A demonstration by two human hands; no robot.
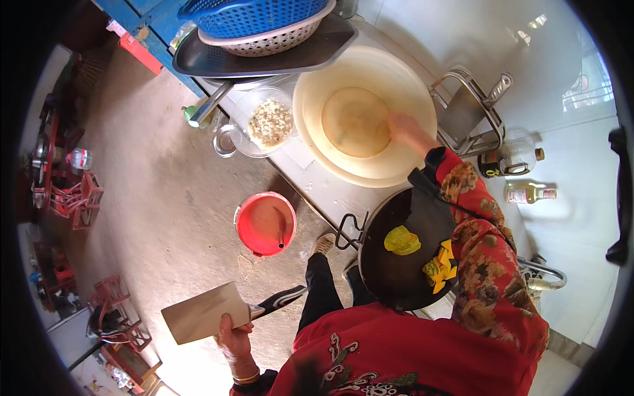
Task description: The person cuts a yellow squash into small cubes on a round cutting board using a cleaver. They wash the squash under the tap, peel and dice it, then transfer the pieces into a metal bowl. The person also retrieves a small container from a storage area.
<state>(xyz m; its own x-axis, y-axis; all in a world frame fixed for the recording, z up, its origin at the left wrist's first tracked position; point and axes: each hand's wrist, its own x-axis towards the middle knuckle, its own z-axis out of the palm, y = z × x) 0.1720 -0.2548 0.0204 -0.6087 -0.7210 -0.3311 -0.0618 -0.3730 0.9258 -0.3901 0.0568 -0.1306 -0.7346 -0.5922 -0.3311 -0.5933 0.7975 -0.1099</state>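
Note:
My left hand [234,341] grips a cleaver [208,313] by the wide blade, out over the floor; its black handle points towards my legs. My right hand [403,129] reaches into a large cream plastic basin [317,143] on the counter. Shallow, cloudy water [354,121] seems to cover the basin's bottom. The right fingers are blurred, and whether they hold anything cannot be seen. Below my right arm sits a dark wok [386,277] with a wire loop handle. Inside it lie a yellow-green vegetable piece [402,241] and several cut orange-yellow pieces [442,265], possibly pumpkin.
A clear bowl [270,123] of chopped whitish food stands left of the basin. Blue and white baskets [257,24] rest on a dark tray [307,54] behind. A metal knife rack [468,114], bottles [530,192] and a faucet [545,274] line the wall. A red bucket [266,223] stands on the floor.

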